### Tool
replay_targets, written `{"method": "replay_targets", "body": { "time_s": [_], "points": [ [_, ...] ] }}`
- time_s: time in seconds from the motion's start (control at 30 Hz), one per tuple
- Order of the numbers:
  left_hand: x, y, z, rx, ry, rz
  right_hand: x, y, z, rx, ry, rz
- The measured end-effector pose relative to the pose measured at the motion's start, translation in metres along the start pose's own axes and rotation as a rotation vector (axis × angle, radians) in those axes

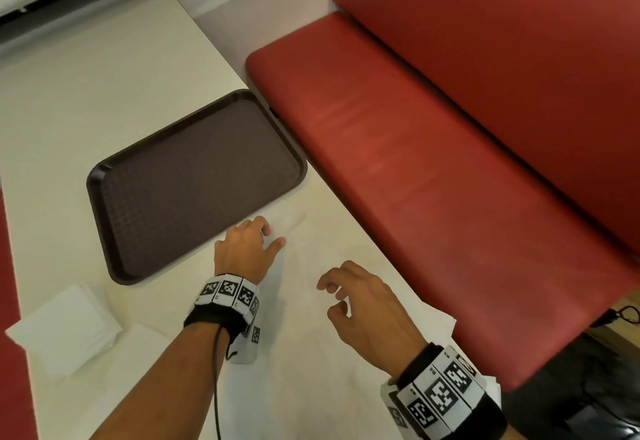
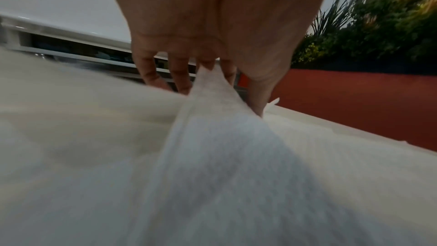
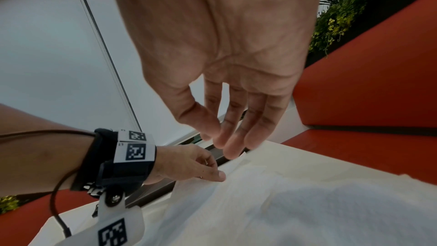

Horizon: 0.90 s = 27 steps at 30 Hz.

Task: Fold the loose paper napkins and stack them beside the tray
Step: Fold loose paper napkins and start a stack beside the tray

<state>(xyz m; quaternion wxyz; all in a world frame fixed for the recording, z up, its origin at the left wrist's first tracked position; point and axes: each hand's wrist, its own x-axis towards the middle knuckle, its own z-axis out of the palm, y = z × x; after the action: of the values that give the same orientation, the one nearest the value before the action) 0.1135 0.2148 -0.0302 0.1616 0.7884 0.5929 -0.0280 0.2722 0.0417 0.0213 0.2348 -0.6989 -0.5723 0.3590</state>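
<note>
The left hand is pinching a raised ridge of the unfolded napkin, a lift only the left wrist view is showing. The right hand is hovering above it, fingers loosely spread, holding nothing. One napkin is lying open beside the single brown tray; one folded stack is sitting by the tray's near corner.

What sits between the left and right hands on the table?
Only the unfolded napkin spans the gap between left hand and right hand, with nothing on it; the head view shows this.
</note>
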Motion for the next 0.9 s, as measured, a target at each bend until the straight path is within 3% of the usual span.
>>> {"method": "replay_targets", "body": {
  "time_s": [0.3, 0.37, 0.47, 0.57, 0.67, 0.8, 0.9],
  "points": [
    [-0.012, 0.012, -0.012, 0.104, 0.187, 0.148, 0.002, 0.003, -0.003, 0.026, 0.015, -0.012],
    [-0.023, 0.019, -0.028, -0.001, 0.247, 0.147, 0.004, 0.0, -0.004, 0.073, 0.04, -0.018],
    [-0.054, 0.037, -0.063, -0.386, 0.357, 0.094, 0.007, -0.013, -0.01, 0.209, 0.05, -0.019],
    [-0.095, 0.06, -0.094, -0.714, 0.251, 0.064, 0.014, -0.04, -0.02, 0.39, 0.037, -0.081],
    [-0.122, 0.064, -0.108, -0.876, 0.148, 0.095, 0.016, -0.068, -0.029, 0.683, 0.023, -0.144],
    [-0.141, 0.043, -0.119, -0.927, 0.323, 0.091, 0.015, -0.086, -0.035, 0.848, -0.006, -0.139],
    [-0.157, 0.02, -0.123, -1.027, 0.482, -0.071, 0.014, -0.092, -0.033, 0.875, -0.072, -0.119]
  ]
}}
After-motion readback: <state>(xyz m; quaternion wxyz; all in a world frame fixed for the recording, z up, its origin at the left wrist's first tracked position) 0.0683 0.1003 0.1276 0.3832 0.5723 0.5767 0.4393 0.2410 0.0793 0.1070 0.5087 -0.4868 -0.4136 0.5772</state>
